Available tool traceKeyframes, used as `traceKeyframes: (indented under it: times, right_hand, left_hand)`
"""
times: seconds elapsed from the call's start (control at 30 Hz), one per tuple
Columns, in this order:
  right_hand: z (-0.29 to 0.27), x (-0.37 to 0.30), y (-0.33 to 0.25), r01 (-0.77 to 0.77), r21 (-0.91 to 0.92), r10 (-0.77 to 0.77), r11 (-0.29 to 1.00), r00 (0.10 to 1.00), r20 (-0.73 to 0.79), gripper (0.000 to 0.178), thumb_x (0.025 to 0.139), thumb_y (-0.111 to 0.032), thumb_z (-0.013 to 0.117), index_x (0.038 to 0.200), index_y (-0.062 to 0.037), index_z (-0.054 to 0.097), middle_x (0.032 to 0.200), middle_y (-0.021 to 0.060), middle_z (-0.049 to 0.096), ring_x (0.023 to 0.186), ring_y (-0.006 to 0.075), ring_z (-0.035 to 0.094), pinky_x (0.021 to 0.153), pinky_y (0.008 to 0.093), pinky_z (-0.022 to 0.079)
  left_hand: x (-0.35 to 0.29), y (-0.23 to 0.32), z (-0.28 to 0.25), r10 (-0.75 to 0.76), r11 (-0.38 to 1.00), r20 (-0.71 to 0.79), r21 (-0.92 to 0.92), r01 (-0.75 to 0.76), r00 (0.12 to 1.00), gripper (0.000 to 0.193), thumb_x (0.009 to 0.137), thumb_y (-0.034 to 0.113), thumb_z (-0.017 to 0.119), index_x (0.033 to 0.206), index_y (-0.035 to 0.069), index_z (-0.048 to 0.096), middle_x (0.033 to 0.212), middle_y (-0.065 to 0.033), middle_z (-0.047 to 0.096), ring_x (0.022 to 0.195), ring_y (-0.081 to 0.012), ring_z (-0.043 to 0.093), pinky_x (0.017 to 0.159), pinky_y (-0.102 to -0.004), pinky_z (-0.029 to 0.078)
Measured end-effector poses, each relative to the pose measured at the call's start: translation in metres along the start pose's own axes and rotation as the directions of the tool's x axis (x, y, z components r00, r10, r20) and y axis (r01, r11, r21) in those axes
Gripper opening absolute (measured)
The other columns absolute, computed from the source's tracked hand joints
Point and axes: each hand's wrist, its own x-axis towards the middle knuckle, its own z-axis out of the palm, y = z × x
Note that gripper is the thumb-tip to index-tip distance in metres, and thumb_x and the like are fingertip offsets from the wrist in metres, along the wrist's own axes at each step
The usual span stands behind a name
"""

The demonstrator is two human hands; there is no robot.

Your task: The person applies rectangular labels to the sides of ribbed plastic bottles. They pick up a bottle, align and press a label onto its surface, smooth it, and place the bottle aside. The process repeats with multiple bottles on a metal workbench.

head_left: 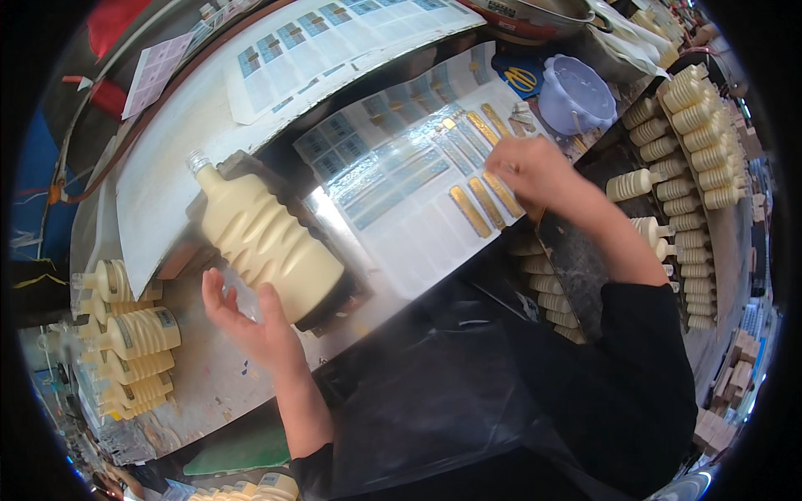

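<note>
A cream bottle point(267, 242) with wavy ridges and a clear neck lies tilted on a dark rest on the bench. Beside its near side, my left hand point(255, 321) is open, fingers apart, palm toward the bottle, holding nothing. To the right a sheet of decals point(393, 217) lies flat, with rows of blue-grey pieces and gold strips point(469, 211). Over the sheet's right part, my right hand point(535, 171) is closed, thumb and fingertips together next to the gold strips. What sits between those fingertips, if anything, is too small to make out.
Another decal sheet point(334, 50) lies on a white board point(175, 159) at the back. A lilac bucket point(576, 96) and yellow-handled scissors point(520, 79) stand at the far right. Cream bottles are stacked left point(134, 367) and right point(702, 134). A metal basin point(535, 12) sits behind.
</note>
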Motion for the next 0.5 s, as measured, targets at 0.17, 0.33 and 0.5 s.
traceKeyframes:
  times: [0.17, 0.33, 0.5]
  right_hand:
    - [0.038, -0.059, -0.025, 0.297, -0.115, -0.302, 0.948, 0.953, -0.031, 0.016, 0.089, -0.013, 0.067, 0.105, -0.0109, 0.068, 0.106, 0.0046, 0.068, 0.076, 0.0248, 0.069, 0.063, 0.0375, 0.056]
    - [0.057, -0.086, -0.024, 0.264, -0.216, -0.267, 0.94, 0.963, 0.016, 0.022, 0.088, -0.015, 0.072, 0.109, -0.0098, 0.07, 0.115, 0.006, 0.067, 0.08, 0.0233, 0.07, 0.066, 0.0363, 0.057]
    - [0.055, -0.078, -0.027, 0.051, 0.1, -0.057, 0.994, 0.996, 0.063, 0.017, 0.086, -0.016, 0.075, 0.099, -0.0048, 0.074, 0.116, 0.0088, 0.07, 0.087, 0.0262, 0.071, 0.075, 0.0362, 0.057]
  left_hand:
    - [-0.015, 0.027, 0.003, 0.308, 0.94, -0.01, -0.148, -0.306, 0.951, 0.036, 0.092, -0.006, 0.06, 0.127, 0.001, 0.057, 0.139, -0.0163, 0.056, 0.129, -0.0276, 0.053, 0.113, -0.041, 0.037]
    - [-0.02, 0.055, 0.036, 0.454, 0.875, 0.174, -0.276, -0.399, 0.874, 0.019, 0.085, -0.009, 0.068, 0.101, 0.001, 0.068, 0.105, -0.0151, 0.069, 0.096, -0.03, 0.065, 0.086, -0.0361, 0.051]
    - [-0.025, 0.069, 0.084, 0.365, 0.902, 0.38, -0.371, -0.222, 0.85, 0.016, 0.083, 0.0, 0.073, 0.098, 0.004, 0.071, 0.097, -0.0111, 0.071, 0.079, -0.0231, 0.064, 0.065, -0.0332, 0.051]
